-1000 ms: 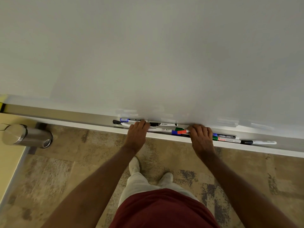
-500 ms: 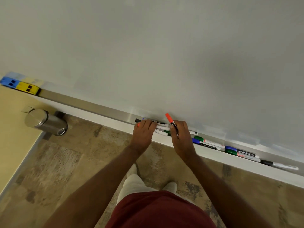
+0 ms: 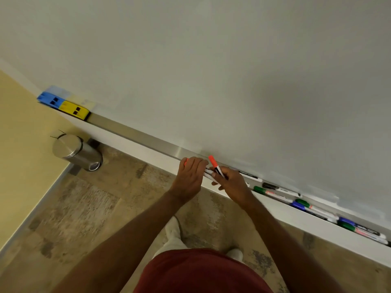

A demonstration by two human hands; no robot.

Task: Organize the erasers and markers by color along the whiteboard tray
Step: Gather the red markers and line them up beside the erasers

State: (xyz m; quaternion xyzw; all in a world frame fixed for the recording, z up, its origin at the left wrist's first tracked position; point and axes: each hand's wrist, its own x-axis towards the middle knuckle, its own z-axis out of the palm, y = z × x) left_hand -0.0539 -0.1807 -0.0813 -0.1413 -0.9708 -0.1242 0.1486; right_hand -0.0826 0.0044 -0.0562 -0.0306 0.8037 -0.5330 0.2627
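Observation:
My right hand (image 3: 229, 183) grips a red-capped marker (image 3: 214, 163) that points up against the whiteboard. My left hand (image 3: 190, 176) is closed over a bundle of white-bodied markers (image 3: 208, 174) at the tray, with a red cap tip (image 3: 185, 162) showing past its knuckles. The metal tray (image 3: 148, 142) runs diagonally from upper left to lower right. A blue eraser (image 3: 49, 99) and a yellow eraser (image 3: 73, 109) sit side by side at its far left end. Black (image 3: 269, 185), green (image 3: 259, 189) and blue (image 3: 298, 205) capped markers lie along the tray to the right.
A steel pedal bin (image 3: 76, 152) stands on the floor below the tray's left part, beside a yellow wall (image 3: 19, 144). My feet in white shoes (image 3: 174, 229) stand on patterned carpet close under the tray.
The view has swung left, bringing both erasers into sight. My right hand lifted the red marker off the tray, and both hands have shifted left along it with their markers.

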